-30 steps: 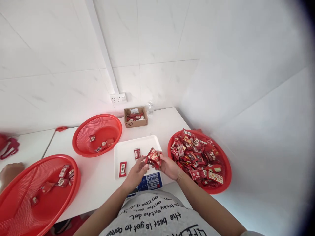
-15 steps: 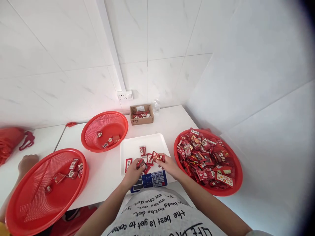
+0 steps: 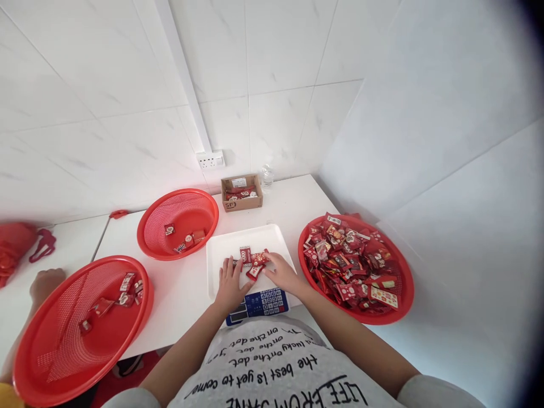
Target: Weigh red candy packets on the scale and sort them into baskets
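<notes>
Both my hands rest on the white tray (image 3: 225, 252) of a scale with a blue keypad (image 3: 259, 303). My left hand (image 3: 230, 282) lies flat with fingers spread, touching the tray and the left side of a small cluster of red candy packets (image 3: 251, 261). My right hand (image 3: 281, 271) is open too, its fingers stretched out against the right side of the packets. Neither hand grips anything. To the right stands a red basket (image 3: 399, 306) heaped with several red packets.
A red basket (image 3: 187, 201) with a few packets sits behind the tray on the left; another red basket (image 3: 51, 351) is at the near left. A small cardboard box (image 3: 241, 192) and a water bottle (image 3: 267, 176) stand by the wall. Another person's hand (image 3: 46, 283) rests at far left.
My hands held a bunch of red packets above the tray; they lowered, let the packets go onto the tray, and now lie open beside them.
</notes>
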The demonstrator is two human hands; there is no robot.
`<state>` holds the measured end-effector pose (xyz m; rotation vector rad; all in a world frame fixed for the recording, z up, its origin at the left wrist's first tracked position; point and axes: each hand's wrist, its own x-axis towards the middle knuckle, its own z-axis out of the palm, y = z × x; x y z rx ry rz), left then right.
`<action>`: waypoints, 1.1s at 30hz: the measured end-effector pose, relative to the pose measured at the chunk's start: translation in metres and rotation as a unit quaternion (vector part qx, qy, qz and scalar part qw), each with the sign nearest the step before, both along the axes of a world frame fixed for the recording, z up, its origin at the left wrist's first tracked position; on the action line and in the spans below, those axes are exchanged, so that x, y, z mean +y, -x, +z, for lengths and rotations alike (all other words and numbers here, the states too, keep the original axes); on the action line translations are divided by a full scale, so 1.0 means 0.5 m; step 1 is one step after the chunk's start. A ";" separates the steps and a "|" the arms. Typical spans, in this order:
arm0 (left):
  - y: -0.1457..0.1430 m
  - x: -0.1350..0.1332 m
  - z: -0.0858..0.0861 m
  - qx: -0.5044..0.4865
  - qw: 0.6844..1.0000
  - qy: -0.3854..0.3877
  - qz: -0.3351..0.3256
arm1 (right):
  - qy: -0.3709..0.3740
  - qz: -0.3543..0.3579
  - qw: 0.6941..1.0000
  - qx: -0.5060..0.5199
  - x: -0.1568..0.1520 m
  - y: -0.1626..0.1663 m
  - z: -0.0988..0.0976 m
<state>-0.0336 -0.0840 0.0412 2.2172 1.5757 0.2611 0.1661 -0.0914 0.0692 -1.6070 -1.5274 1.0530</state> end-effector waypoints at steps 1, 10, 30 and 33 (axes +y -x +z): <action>-0.007 0.002 -0.002 -0.003 1.000 -0.008 -0.020 | 0.007 0.012 1.000 0.011 -0.003 0.010 0.002; -0.024 0.023 0.017 0.022 0.998 -0.039 -0.049 | -0.043 -0.136 0.989 0.037 -0.035 -0.072 -0.001; 0.032 -0.006 0.007 0.015 0.995 -0.067 -0.067 | 0.014 -0.153 0.970 -0.186 -0.128 -0.158 -0.092; 0.013 0.007 -0.003 0.021 0.997 -0.054 -0.052 | 0.012 -0.155 0.970 -0.187 -0.130 -0.159 -0.096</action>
